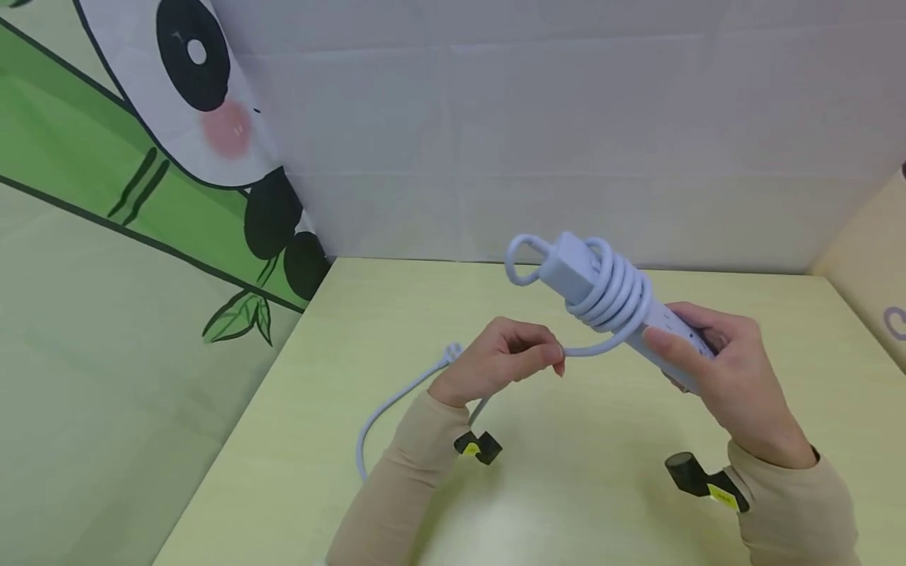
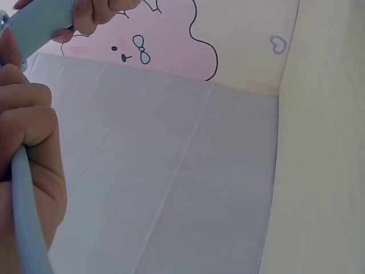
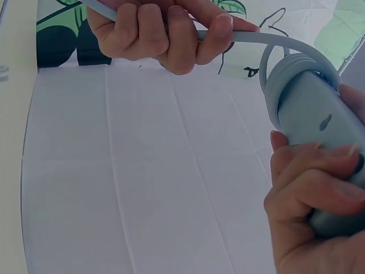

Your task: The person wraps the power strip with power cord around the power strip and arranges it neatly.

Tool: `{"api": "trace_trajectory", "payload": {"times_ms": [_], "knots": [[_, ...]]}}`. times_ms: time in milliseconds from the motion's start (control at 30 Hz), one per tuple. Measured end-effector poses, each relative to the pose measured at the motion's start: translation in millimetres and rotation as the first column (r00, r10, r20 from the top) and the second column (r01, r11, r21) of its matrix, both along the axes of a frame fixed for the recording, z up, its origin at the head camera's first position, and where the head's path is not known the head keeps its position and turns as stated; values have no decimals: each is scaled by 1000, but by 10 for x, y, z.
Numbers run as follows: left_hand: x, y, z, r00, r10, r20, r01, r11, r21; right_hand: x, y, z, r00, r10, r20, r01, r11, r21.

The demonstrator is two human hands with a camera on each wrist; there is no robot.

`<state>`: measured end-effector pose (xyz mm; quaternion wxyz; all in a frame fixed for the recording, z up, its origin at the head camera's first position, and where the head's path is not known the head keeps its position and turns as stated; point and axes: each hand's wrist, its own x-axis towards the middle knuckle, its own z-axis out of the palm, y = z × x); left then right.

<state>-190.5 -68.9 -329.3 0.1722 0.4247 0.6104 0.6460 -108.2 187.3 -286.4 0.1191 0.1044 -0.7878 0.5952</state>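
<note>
A white power strip (image 1: 661, 321) is held up at a slant over the table, its near end gripped by my right hand (image 1: 739, 373). Several turns of its cord (image 1: 617, 297) wrap around the far end, and a small loop sticks out past the tip. My left hand (image 1: 504, 358) pinches the cord just left of the strip, and a short span runs between hand and coils. In the right wrist view, fingers (image 3: 311, 182) curl around the strip's underside (image 3: 308, 105). The left wrist view shows the cord (image 2: 25, 211) passing out through the curled left fist.
Behind the left wrist, the cord's loose tail (image 1: 382, 409) lies curved on the pale wooden table (image 1: 566, 487), its plug end (image 1: 453, 351) near the left hand. A white sheet (image 1: 566, 141) hangs behind the table, with a panda-and-bamboo print (image 1: 191, 134) at left.
</note>
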Motion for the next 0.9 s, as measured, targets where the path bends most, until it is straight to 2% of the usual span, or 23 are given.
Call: {"api": "trace_trajectory", "payload": {"times_ms": [133, 300, 367, 433, 500, 567, 700, 800, 900], "knots": [[-40, -73, -42, 1000, -12, -2, 12, 1000, -25, 24, 3, -31, 997, 74, 29, -71, 994, -83], [-80, -167, -73, 1000, -5, 11, 6, 999, -41, 65, 18, -64, 985, 171, 17, -167, 975, -146], [-89, -190, -80, 999, -28, 23, 29, 998, -48, 71, 10, -77, 969, 246, -4, -243, 955, -170], [-94, -212, -87, 999, -42, 25, 43, 997, -61, 79, 4, -90, 946, 322, -31, -321, 922, -215], [-104, -234, -95, 999, -38, 30, 40, 997, -72, 100, -2, -96, 936, 349, -51, -351, 908, -228], [-118, -256, -113, 999, -22, 32, 24, 996, -83, 123, -8, -105, 931, 361, -55, -364, 906, -218], [-143, -286, -144, 1000, 10, 18, -8, 995, -102, 159, -31, -132, 935, 353, -42, -354, 919, -171], [-153, -318, -173, 998, 32, -47, -38, 990, -134, 190, -58, -157, 927, 370, -50, -374, 922, -105], [-165, -366, -213, 992, 50, -120, -68, 986, -152, 219, -94, -162, 906, 415, -80, -419, 908, -33]]}}
